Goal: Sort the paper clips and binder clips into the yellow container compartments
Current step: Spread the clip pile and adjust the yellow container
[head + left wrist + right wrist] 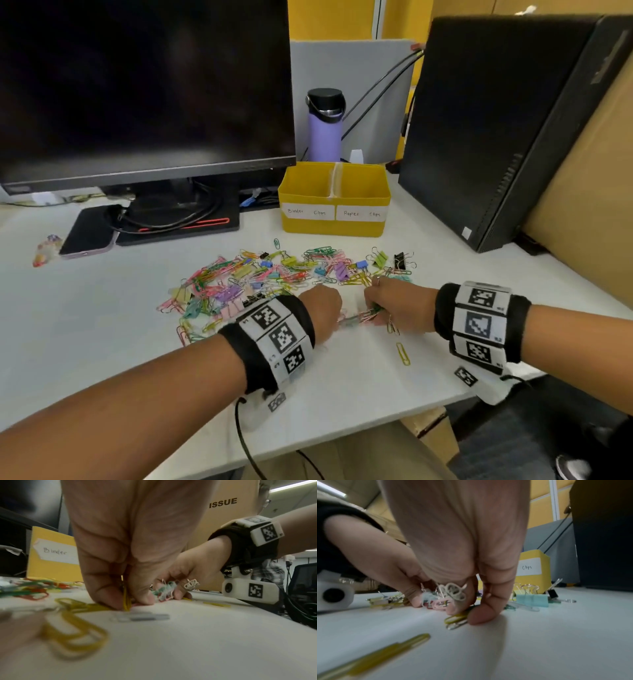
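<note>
The yellow container [334, 228] stands at the back of the desk, its left compartment labelled Binder Clips and its right one Paper Clips. A mixed pile of coloured paper clips and binder clips [274, 274] lies in front of it. Both hands are down on the desk at the pile's near edge, almost touching. My left hand [126, 604] pinches a yellow paper clip [126, 601] upright against the desk. My right hand [464, 614] grips a bunch of paper clips [440, 600] in its curled fingers, and its fingertips press on a yellow paper clip [455, 618].
A monitor [144, 85] and a phone [90, 233] sit at the left. A purple bottle [324, 130] stands behind the container and a black computer tower [507, 130] at the right. One loose yellow paper clip [403, 353] lies near the desk's front edge.
</note>
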### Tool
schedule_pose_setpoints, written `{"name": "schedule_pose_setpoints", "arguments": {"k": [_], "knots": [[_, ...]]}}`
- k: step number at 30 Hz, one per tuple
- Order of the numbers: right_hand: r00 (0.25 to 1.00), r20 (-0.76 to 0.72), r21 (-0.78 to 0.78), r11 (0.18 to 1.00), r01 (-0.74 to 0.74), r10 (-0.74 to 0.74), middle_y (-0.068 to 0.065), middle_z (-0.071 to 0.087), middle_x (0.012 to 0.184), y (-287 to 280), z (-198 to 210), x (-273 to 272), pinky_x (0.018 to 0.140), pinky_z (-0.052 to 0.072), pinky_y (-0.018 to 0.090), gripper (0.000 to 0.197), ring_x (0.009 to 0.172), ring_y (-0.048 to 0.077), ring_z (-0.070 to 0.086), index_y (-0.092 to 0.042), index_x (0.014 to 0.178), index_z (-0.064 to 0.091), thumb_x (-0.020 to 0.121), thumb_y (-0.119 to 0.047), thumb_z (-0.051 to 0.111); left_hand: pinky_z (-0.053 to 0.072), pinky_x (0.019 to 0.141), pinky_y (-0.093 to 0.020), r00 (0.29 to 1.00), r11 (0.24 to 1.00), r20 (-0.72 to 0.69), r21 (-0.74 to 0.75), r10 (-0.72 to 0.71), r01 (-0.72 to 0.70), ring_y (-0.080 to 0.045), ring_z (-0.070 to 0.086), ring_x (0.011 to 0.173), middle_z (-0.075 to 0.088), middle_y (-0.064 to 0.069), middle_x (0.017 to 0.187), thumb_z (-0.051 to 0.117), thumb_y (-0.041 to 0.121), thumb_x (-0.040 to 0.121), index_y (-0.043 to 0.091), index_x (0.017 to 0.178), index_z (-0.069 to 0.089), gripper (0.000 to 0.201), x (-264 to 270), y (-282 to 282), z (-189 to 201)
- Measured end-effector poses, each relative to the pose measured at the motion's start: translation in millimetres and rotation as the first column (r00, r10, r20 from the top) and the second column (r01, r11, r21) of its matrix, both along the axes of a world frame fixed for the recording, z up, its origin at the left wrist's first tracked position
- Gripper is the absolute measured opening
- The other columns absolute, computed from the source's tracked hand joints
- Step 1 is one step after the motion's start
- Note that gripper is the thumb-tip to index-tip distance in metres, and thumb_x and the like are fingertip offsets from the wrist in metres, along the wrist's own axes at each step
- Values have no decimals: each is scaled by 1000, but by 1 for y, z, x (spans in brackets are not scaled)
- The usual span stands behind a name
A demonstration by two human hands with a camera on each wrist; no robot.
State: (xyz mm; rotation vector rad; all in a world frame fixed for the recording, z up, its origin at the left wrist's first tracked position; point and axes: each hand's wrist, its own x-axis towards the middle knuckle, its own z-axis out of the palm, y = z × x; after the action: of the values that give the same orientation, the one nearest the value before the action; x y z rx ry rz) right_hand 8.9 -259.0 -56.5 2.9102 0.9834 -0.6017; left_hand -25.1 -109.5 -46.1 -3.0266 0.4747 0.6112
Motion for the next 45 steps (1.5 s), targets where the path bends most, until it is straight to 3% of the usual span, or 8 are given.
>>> {"name": "schedule_pose_setpoints", "arguments": {"k": [4, 8, 12, 17, 21, 30, 39, 45], "knots": [[999, -37, -16, 1000, 26, -27, 3, 41, 95, -1, 6, 4, 75, 33, 27, 22, 87, 19, 40, -5, 106, 56, 90, -21, 54, 45, 86, -37, 1000, 1000, -22, 9, 10, -10, -36, 58, 103, 57, -22, 75, 45, 9, 93, -4, 62, 50, 34, 6, 21, 9], [992, -116, 91, 994, 67, -56, 0, 53, 81, -5, 13, 12, 68, 37, 23, 13, 77, 17, 48, -9, 92, 62, 86, -20, 61, 47, 83, -32, 998, 998, -9, -32, 62, -62, -28, 59, 94, 49, -16, 74, 40, 15, 96, 2, 73, 58, 31, 18, 38, 28], [970, -199, 220, 958, 184, -140, -14, 49, 63, -14, 23, 22, 59, 34, 11, 26, 60, 3, 46, -31, 64, 51, 83, -21, 65, 46, 86, -29, 989, 964, -26, -223, 143, -145, -25, 57, 105, 61, -14, 120, 45, 6, 93, 2, 117, 59, 28, 42, 48, 59], [940, -261, 355, 884, 306, -221, -7, 63, 68, -25, 38, 37, 61, 46, 11, 20, 56, 1, 58, -22, 69, 63, 81, -7, 64, 47, 51, -4, 975, 835, -36, -509, 221, -209, -8, 62, 65, 54, 5, 69, 49, 9, 95, -1, 107, 61, 20, 87, 46, 90], [931, -226, 440, 822, 360, -287, 5, 67, 78, -25, 56, 47, 76, 55, 33, 8, 65, 15, 64, -10, 77, 64, 82, -16, 66, 50, 67, -15, 963, 813, 96, -560, 254, -159, -19, 61, 81, 60, -8, 90, 51, 10, 93, -2, 108, 62, 22, 124, 43, 99], [850, -317, 597, 608, 524, -421, 6, 61, 85, -4, 96, 111, 66, 56, 17, 11, 71, 14, 65, -3, 86, 63, 84, -13, 63, 53, 93, -39, 915, 703, 69, -664, 398, -255, -30, 66, 99, 70, -16, 99, 58, 13, 88, 5, 105, 66, 20, 184, 25, 84], [882, 42, 277, 854, 441, -469, 9, 62, 120, 25, 79, 179, 93, 45, 32, 45, 108, 25, 57, -11, 122, 57, 86, -37, 59, 49, 97, -36, 936, 831, 164, -525, 311, -184, -28, 62, 107, 68, -13, 113, 57, 19, 88, 4, 112, 65, 29, 202, 14, 84], [867, 241, 548, 798, 250, -437, 13, 65, 107, 15, 74, 146, 81, 42, 25, 28, 96, 25, 60, -8, 113, 61, 89, -22, 58, 39, 105, -30, 964, 806, 191, -590, 187, -40, -22, 50, 126, 52, -8, 137, 59, 11, 88, 12, 137, 44, 51, 167, 21, 81]]}}
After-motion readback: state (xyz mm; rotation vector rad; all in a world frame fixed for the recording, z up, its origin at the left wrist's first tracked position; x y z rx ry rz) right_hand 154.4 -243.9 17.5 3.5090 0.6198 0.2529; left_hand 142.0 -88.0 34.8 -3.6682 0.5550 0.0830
